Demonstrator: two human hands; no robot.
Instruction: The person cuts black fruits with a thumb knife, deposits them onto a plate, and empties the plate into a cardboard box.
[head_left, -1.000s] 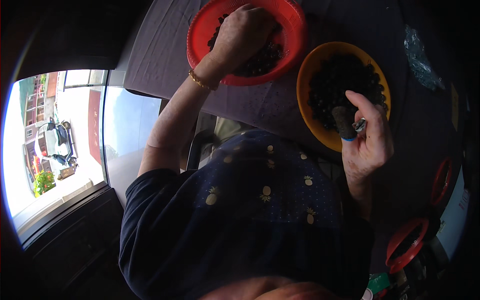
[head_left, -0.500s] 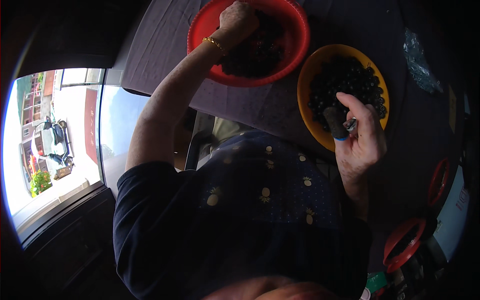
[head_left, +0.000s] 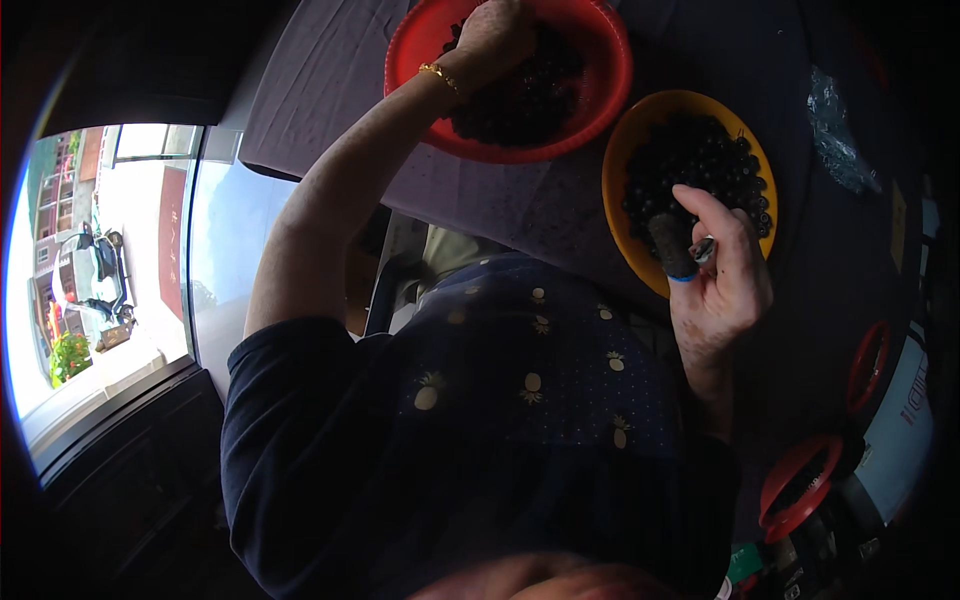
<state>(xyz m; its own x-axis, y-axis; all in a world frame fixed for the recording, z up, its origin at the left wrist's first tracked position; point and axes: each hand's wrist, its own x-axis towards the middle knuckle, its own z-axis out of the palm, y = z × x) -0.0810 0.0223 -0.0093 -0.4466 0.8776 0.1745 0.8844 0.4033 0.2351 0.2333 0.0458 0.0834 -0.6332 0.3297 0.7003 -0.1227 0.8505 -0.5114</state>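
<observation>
My left hand point(head_left: 495, 38) reaches into the red basin point(head_left: 405, 68), over a heap of dark round fruit-like pieces point(head_left: 530, 100). Its fingers are hidden at the top edge of the picture, so what they do cannot be seen. My right hand point(head_left: 730, 270) is above the near side of the yellow-orange bowl point(head_left: 618, 225), closed round a small shiny metal tool point(head_left: 703, 250) that shows only in part. A dark cover point(head_left: 671, 243) with a blue edge sits on that thumb, and the index finger curves over. Dark round berry-like pieces point(head_left: 690, 160) fill the bowl.
A purple-grey cloth point(head_left: 480, 205) covers the table. Crumpled clear plastic point(head_left: 840, 130) lies to the right of the bowl. Two more red containers point(head_left: 800, 490) stand at the lower right. On the left, a bright opening point(head_left: 110, 280) shows a parked scooter outside.
The view has shifted slightly, and the basin sits a little further right and up. My left hand stays over the basin, while my right hand keeps its grip on the metal tool.
</observation>
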